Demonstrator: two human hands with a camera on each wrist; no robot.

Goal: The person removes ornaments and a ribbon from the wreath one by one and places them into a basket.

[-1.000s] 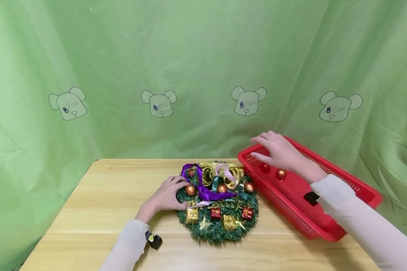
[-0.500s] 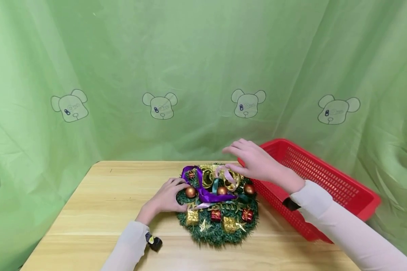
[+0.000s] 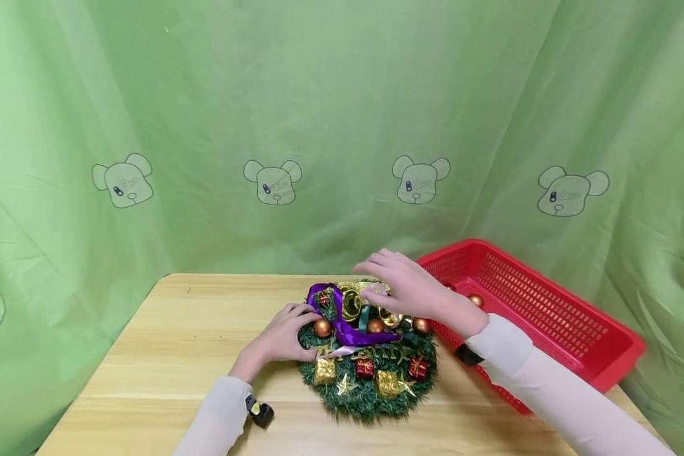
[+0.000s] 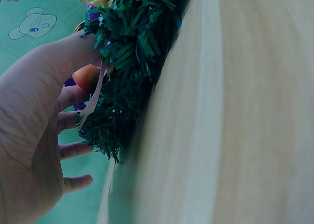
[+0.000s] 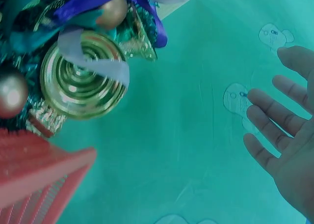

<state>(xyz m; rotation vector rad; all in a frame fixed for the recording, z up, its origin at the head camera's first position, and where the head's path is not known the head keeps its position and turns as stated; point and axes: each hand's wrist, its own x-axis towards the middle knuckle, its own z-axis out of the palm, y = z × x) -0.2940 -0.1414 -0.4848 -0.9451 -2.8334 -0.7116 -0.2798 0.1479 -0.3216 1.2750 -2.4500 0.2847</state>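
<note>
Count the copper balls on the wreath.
3: left ball beside the left hand, middle ball between the others, right ball nearest the red basket. The right hand may hide more.

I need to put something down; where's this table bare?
Bare table lies between its left edge and the left hand, and on the near side of the Christmas wreath. Crowded: the wreath's far right, by the red plastic basket and right hand.
</note>
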